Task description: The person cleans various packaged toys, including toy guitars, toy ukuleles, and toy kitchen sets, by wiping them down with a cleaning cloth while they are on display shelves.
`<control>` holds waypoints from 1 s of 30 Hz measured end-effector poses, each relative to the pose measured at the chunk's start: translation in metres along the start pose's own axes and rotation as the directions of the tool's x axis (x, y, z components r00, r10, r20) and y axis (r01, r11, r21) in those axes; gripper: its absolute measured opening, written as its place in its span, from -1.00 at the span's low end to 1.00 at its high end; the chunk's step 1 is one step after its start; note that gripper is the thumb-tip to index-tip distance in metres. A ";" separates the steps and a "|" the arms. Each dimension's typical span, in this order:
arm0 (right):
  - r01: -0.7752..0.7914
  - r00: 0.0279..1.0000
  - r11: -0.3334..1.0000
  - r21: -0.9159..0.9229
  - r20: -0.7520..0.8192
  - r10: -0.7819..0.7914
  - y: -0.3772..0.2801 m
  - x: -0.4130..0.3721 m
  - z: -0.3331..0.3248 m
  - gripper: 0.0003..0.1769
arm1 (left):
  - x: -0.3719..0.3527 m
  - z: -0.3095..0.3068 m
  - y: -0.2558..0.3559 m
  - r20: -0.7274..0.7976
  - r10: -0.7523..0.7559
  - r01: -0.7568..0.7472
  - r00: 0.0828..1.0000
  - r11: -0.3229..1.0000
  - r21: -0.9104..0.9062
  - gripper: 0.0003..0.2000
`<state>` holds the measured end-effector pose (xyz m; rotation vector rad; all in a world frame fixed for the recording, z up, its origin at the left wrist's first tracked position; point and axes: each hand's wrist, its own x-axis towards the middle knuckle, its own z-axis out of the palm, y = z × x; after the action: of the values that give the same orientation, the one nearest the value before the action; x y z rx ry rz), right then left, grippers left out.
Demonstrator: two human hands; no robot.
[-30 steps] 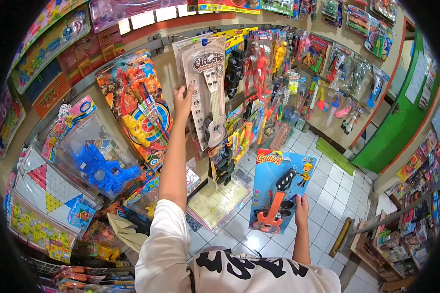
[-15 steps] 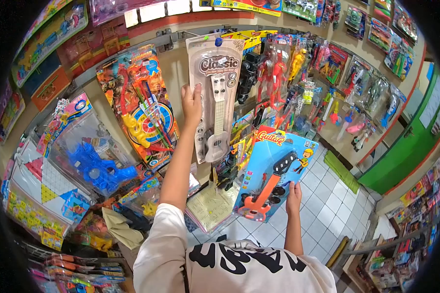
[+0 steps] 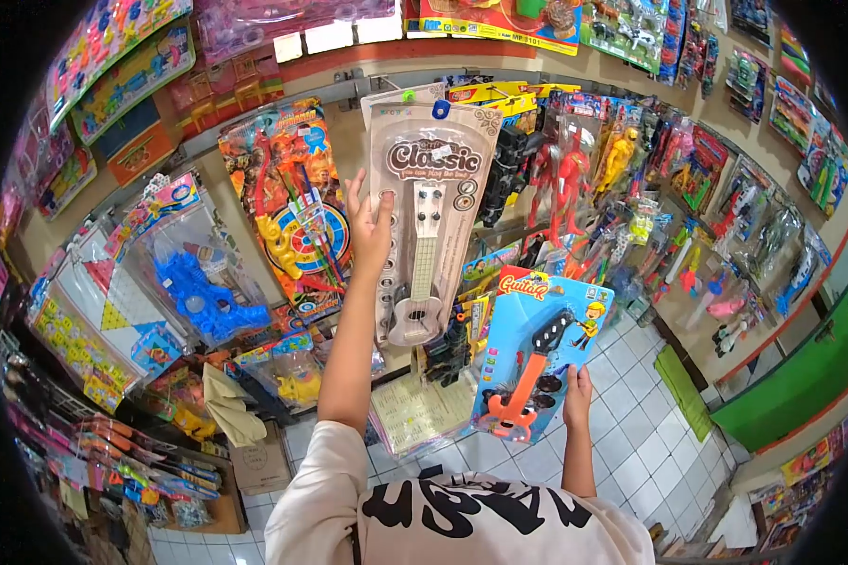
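Observation:
At the wall rack, a beige toy guitar package (image 3: pixel 452 217) marked "Classic" hangs near a blue hook tip, with a small pale guitar behind its plastic. My left hand (image 3: pixel 369 231) is at the package's left edge, thumb over the front and the other fingers spread apart to the left. Lower down, my right hand (image 3: pixel 578 400) grips the right edge of a blue toy guitar package (image 3: pixel 499 339) holding an orange guitar with a black neck. Its fingers behind the card are hidden. This package is tilted, top leaning right.
An archery-style toy set (image 3: pixel 292 207) and a bagged blue toy gun (image 3: pixel 198 297) hang on the left. Red figures (image 3: pixel 563 179) and several bagged toys hang to the right. Below are a tiled floor (image 3: pixel 622 414), a green mat (image 3: pixel 683 391) and a cardboard box (image 3: pixel 259 461).
The view has shifted, so the racks appear lower and further right. My left hand's fingers have spread away from the beige package's edge. The blue package stays in my right hand.

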<state>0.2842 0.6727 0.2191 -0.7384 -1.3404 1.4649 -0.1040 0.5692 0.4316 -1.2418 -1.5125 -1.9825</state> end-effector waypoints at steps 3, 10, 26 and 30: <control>-0.018 0.999 0.999 0.041 0.030 0.017 0.001 0.001 0.000 -0.67 | -0.006 -0.007 0.003 0.025 0.013 -0.015 1.000 0.998 0.063 -0.69; -0.038 0.999 0.994 0.104 0.004 0.038 0.009 0.003 -0.017 -0.66 | -0.008 0.004 -0.018 0.101 -0.101 0.111 0.990 0.990 -0.093 -0.67; -0.061 0.994 0.998 0.031 -0.092 0.064 0.014 -0.008 -0.037 -0.65 | 0.035 -0.025 -0.095 0.338 -0.277 0.430 0.899 0.703 -0.567 -0.79; -0.063 0.996 0.998 0.012 -0.062 0.063 0.009 -0.001 -0.025 -0.66 | 0.040 -0.024 -0.094 0.368 -0.259 0.429 0.893 0.735 -0.525 -0.77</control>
<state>0.3044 0.6817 0.2050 -0.8200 -1.2721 1.4848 -0.2040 0.5910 0.4070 -1.6181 -1.3489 -2.7936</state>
